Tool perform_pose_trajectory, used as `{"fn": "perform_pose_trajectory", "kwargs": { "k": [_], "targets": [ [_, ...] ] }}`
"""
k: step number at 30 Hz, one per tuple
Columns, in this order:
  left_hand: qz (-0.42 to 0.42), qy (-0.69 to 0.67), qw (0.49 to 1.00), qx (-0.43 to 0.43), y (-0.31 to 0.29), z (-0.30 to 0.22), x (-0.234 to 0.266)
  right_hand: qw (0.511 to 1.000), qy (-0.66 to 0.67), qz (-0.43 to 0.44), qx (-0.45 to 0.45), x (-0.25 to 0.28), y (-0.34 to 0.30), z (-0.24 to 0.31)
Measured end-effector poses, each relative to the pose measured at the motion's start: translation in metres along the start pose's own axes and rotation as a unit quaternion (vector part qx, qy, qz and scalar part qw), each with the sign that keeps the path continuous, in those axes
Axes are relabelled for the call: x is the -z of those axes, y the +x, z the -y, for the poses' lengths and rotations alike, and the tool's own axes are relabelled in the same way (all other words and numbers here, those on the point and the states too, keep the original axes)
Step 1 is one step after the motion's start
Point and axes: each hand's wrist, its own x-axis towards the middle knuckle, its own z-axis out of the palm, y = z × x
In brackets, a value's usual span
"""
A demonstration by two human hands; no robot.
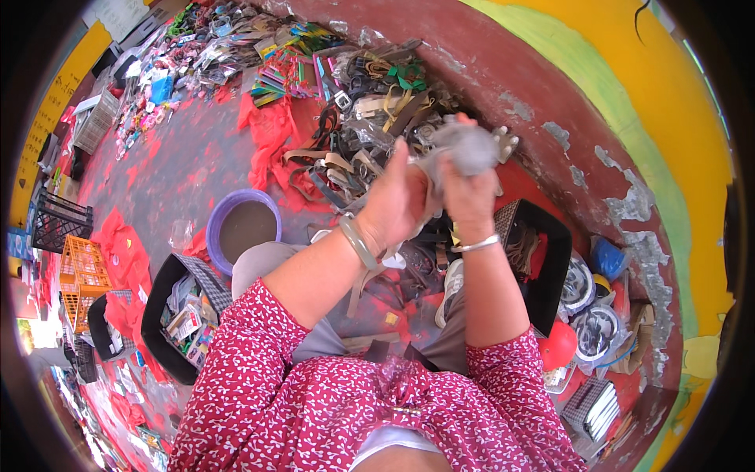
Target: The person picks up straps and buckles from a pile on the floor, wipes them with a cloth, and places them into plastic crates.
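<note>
Bundle (472,149), grey and blurred: held it in the gripping right hand (470,200), upper centre of the frame, probably bunched for a firm hold. Could not tell the grip of the left hand (389,193) beside it. Saw belts (389,106) heaped beyond, perhaps banked by the wall (503,79).

open floor (181,161) beyond purple basin (213,236), belt pile (366,145) blocking beyond hands (389,198), black bin (557,267) right

the bare left forearm (316,274) slants up and inward, while the right forearm (494,287) rises more steeply. the left hand (389,203) has its thumb raised, fingers mostly hidden; the right hand (469,198) is near it, fingertips blurred and partly hidden.
</note>
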Motion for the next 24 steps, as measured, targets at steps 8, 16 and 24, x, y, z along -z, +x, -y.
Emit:
{"fn": "perform_pose_trajectory", "kwargs": {
  "k": [8, 16, 24],
  "targets": [
    [-0.090, -0.035, 0.993, -0.074, -0.009, -0.024, 0.007, 0.992, 0.045, 0.111, -0.032, -0.040, -0.033, -0.003],
    [-0.112, 0.027, 0.978, -0.175, -0.005, -0.046, 0.029, 0.962, -0.092, 0.254, 0.050, -0.028, -0.041, 0.015],
    [-0.111, 0.030, 0.983, -0.146, -0.001, -0.045, 0.028, 0.945, 0.247, -0.088, -0.194, 0.006, -0.012, 0.004]
  ]
}}
